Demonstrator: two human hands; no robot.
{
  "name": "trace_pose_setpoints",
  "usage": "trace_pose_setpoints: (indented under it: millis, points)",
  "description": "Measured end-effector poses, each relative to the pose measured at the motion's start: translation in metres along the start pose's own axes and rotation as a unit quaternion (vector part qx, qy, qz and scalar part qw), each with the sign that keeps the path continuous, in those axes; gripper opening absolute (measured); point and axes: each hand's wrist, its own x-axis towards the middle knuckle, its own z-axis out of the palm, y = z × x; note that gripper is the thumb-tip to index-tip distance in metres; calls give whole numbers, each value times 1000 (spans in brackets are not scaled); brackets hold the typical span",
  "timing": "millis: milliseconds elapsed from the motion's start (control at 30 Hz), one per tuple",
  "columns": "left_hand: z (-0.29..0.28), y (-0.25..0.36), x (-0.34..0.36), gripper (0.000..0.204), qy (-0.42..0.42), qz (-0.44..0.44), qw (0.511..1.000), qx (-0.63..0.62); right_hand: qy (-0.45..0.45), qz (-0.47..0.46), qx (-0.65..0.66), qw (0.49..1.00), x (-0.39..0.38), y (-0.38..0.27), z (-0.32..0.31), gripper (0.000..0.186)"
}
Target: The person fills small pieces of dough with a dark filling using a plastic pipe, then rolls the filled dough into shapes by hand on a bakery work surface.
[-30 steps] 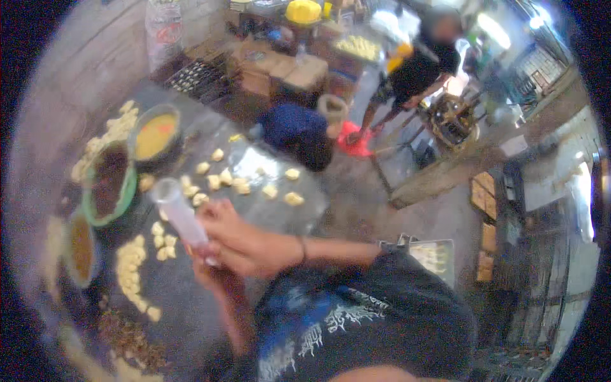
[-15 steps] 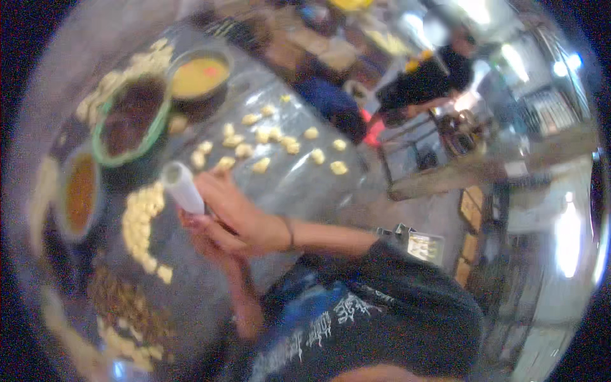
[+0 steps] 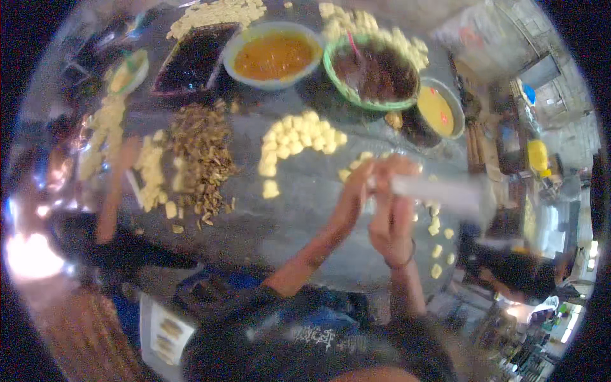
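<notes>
White and blurred with motion, the tube (image 3: 439,192) sits in front of you right of the middle of the bench (image 3: 302,213), its left end at your hands and its length pointing right. Your right hand (image 3: 391,219), with a dark band at the wrist, has its fingers closed around that left end. Your left hand (image 3: 363,181) presses in close from the left; you cannot tell how far its fingers close, or whether they grip the tube too.

Pale dough pieces (image 3: 436,251) lie scattered on the bench beneath and to the right of the tube. Left of your hands, more small pale lumps form a curved cluster (image 3: 299,135), and farther left spreads a brown chopped heap (image 3: 207,159). At the left, another person's hand (image 3: 130,153) is beside pale bits next to that heap.

Along the far side, from left to right, you have a dark-filled square tray (image 3: 180,93), a white bowl (image 3: 270,83) of orange-brown contents, a green-rimmed basin (image 3: 371,106) holding something dark brown, and a bowl of yellow liquid (image 3: 457,113). Near and left, off the bench, a white tray (image 3: 148,321) carries brown items.
</notes>
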Motion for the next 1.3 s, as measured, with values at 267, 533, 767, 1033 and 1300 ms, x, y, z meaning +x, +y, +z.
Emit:
trace_pose_setpoints:
  millis: [267, 533, 767, 1033, 1300]
  points:
    - [-65, 79, 25, 44, -98, 151, 933, 311, 5, 9, -4, 1000, 41, 10, 61, 40]
    - [-107, 97, 68, 36, -384, -27, 750, -538, -412, 276, 726, 477, 13, 18, 65, 38]
    - [-84, 83, 59, 23, -305, -204, 828, -423, -355, 248, 504, 747, 19, 22, 62, 38]
    - [-76, 19, 77, 30, 133, 58, 856, 495, -68, 160, -200, 964, 4, 56, 123, 36]
    - [-217, -91, 77, 65, 49, -17, 699, 713, -26, 220, -187, 957, -61, 161, 50, 38]
